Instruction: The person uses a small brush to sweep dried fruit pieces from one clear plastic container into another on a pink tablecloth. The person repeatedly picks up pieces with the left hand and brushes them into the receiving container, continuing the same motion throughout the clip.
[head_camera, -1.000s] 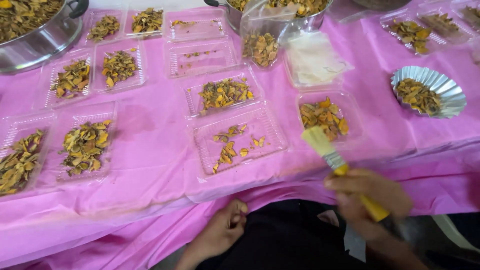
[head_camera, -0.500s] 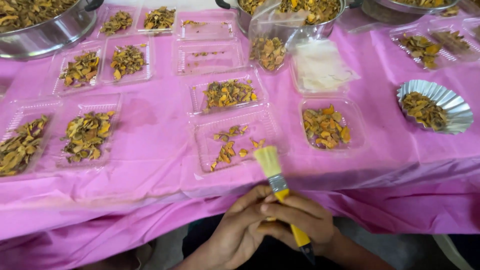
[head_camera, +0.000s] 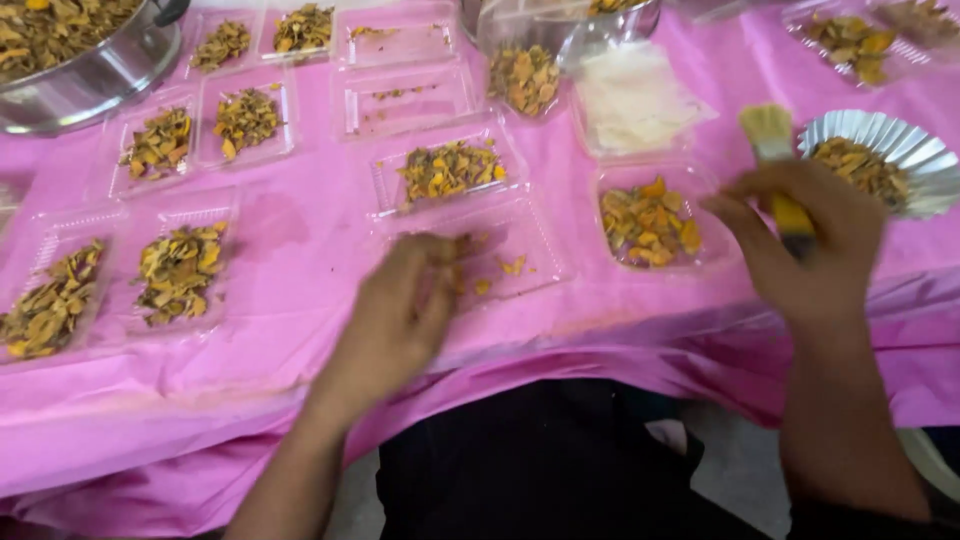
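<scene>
My right hand (head_camera: 810, 245) grips a yellow-handled brush (head_camera: 775, 160), bristles pointing up, just right of a clear plastic tray of yellow-orange dried pieces (head_camera: 650, 220). My left hand (head_camera: 405, 315) reaches over the near clear tray (head_camera: 535, 265), which holds only a few orange bits; its fingers are curled over the tray's left part, and motion blur hides whether they pinch anything. Behind that tray sits another clear tray of dried pieces (head_camera: 447, 170).
A pink cloth (head_camera: 300, 250) covers the table. Several more clear trays of dried pieces (head_camera: 180, 265) lie to the left. A large metal pot (head_camera: 90, 75) stands far left, a fluted foil cup (head_camera: 890, 160) far right, and white sheets (head_camera: 635, 100) behind.
Both hands were together on the brush near the table's front edge. Now the right hand has carried the brush right and up; the left hand has let go and reached onto the near tray.
</scene>
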